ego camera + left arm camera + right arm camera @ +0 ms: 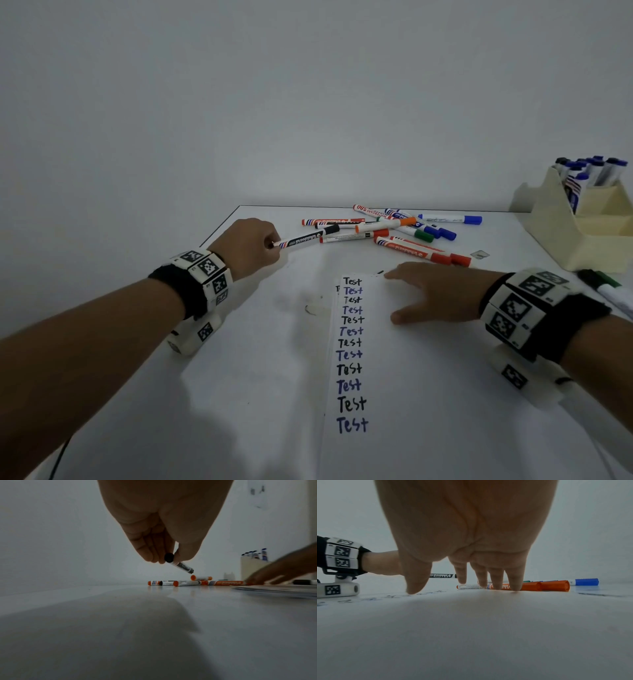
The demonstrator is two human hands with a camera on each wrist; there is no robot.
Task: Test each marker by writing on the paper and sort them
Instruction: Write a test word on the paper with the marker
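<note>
My left hand [251, 245] pinches a black-capped marker [306, 238] by its tail end, lifted off the bench [239, 394], cap pointing at the loose pile [394, 229] near the bench's far edge. My right hand [435, 296] lies flat with fingers spread on the paper [394, 377], holding nothing, fingertips just short of two orange markers [544, 586]. "Test" lines run down the paper's left edge. The bench is bare left of the paper. The holder [579, 219] stands at the far right, well apart.
</note>
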